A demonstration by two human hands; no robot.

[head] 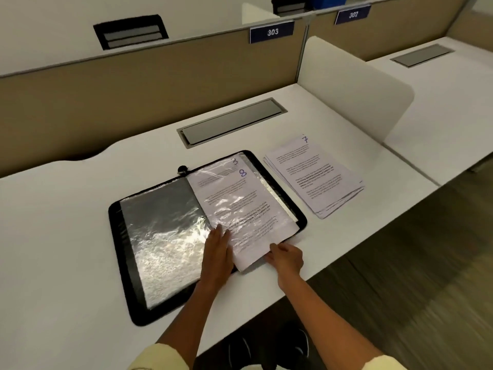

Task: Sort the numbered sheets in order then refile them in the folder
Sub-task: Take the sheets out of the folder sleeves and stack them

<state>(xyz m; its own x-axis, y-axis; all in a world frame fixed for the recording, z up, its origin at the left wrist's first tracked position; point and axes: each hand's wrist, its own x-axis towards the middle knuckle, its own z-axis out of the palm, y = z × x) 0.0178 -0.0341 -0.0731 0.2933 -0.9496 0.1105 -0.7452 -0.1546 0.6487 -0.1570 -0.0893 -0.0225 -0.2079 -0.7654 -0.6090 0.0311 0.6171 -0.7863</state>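
**Sheet 8 held at the open folder's right-hand sleeve**

A black zip folder (125, 263) is laid open on a white desk (53, 236), its clear plastic sleeves spread to both sides. The left-hand sleeve (162, 236) is seen glossy and crinkled, with grey backing beneath it. On the right half, a printed sheet marked 8 (240, 209) in blue ink is lying partly under a clear sleeve, with its lower edge sticking out past the folder's near rim. Behind it, the top corner of a sheet marked 3 (234, 162) can be made out (only the numeral and a strip of text are visible).

The left hand (217, 252) is laid flat, fingers straight, pressing at the folder's centre fold beside the sheet's left edge. The right hand (285, 256) is placed at the protruding lower corner of sheet 8, and the paper is pinched between its curled fingers and thumb. Pale yellow sleeves are seen at both forearms.

To the right of the folder, just apart from it, a loose stack of printed sheets (317, 180) is fanned slightly, with a sheet marked 7 on top. A grey cable hatch (232, 122) is set into the desk behind the folder. On the partition beyond, a blue label reading 303 (272, 32) is fixed.
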